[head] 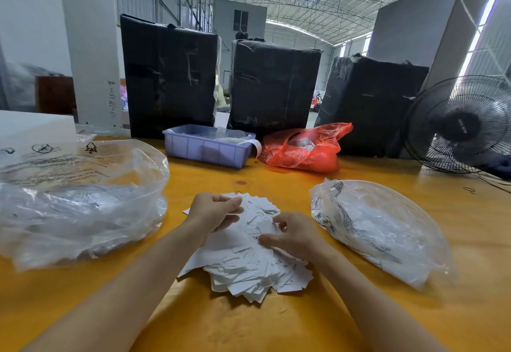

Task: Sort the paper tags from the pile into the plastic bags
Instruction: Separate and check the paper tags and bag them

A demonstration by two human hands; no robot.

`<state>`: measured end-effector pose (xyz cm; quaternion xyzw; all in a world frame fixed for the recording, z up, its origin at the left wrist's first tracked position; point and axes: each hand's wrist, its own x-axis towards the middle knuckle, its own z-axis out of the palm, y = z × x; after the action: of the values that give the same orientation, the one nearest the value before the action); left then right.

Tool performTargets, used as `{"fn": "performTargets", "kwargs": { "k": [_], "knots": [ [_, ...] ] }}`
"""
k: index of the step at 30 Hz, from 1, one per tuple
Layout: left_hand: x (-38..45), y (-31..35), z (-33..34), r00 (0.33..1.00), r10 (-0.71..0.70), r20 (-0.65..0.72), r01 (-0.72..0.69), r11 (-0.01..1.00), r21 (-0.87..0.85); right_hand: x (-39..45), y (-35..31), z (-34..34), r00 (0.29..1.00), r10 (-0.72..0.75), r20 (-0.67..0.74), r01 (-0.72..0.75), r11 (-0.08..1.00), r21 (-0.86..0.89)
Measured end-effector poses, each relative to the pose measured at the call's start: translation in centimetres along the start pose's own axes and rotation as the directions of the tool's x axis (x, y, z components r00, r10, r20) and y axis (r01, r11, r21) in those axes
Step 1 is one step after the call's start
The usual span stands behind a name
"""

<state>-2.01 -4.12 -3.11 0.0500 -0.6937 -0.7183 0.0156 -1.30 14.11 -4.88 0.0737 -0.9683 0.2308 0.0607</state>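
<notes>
Nearest us a large pile of paper tags (pixel 249 271) remains unsorted on the yellow table (pixel 249 324), our left hand (pixel 213 210) pinching a fanned bunch, our right hand (pixel 293 237) pinching one tag, between two part-filled plastic bags (pixel 77 205) (pixel 378 227).

A loose pile of small white printed paper tags (pixel 249 266) lies mid-table between two crumpled clear plastic bags, a large one (pixel 80 202) left and a smaller (pixel 378 227) right.
</notes>
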Motion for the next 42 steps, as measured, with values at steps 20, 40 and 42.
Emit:
{"fn": "performTargets", "kwargs": {
  "k": [20, 40, 42],
  "knots": [
    [-0.5, 0.3, 0.3, 0.998, -0.035, 0.055, 0.036, 0.999, -0.028, -0.4, -2.0, -2.1, 0.962, 0.227, 0.151, -0.203, 0.225, 0.953],
    [-1.2, 1.2, 0.8, 0.991, 0.1, 0.09, -0.09, 0.99, -0.109, -1.2, -1.8, -2.0, 0.976, 0.208, -0.056, -0.053, 0.482, 0.874],
    [-1.3, 1.3, 0.9, 0.988, 0.113, 0.103, -0.101, 0.988, -0.115, -1.3, -2.0, -2.0, 0.984, 0.176, -0.022, -0.063, 0.466, 0.883]
  ]
}}
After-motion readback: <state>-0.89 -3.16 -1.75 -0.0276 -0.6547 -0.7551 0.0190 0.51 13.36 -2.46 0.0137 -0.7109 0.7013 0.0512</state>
